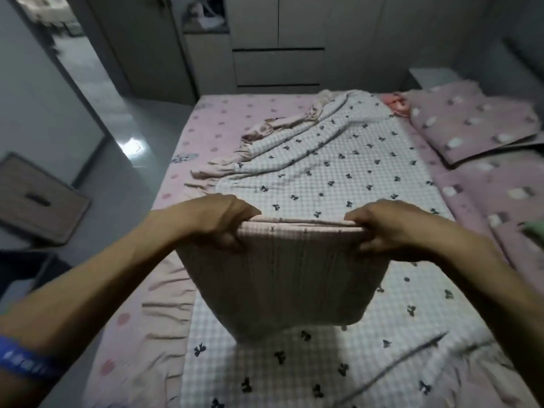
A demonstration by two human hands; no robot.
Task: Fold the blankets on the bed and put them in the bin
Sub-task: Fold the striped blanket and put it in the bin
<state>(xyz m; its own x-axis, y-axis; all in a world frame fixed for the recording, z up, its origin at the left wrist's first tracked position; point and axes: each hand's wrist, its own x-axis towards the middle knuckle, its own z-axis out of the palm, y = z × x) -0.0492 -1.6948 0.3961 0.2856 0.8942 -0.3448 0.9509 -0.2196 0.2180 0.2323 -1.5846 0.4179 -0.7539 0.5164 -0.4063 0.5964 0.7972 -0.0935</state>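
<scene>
A checked blanket (323, 160) with small black bows and a pink frilled border lies spread along the bed (203, 128). I hold a fold of it lifted above the bed. My left hand (217, 222) grips the left end of the raised fold edge and my right hand (388, 228) grips the right end. The folded part (282, 278) hangs down toward me, its pinkish underside showing. The far end of the blanket is bunched and wrinkled near the head of the bed.
A mauve patterned quilt (471, 122) and pillow lie along the bed's right side. A brown box or bin (38, 201) sits on the floor at left. Grey wardrobes (276, 39) stand behind the bed, with a doorway at far left.
</scene>
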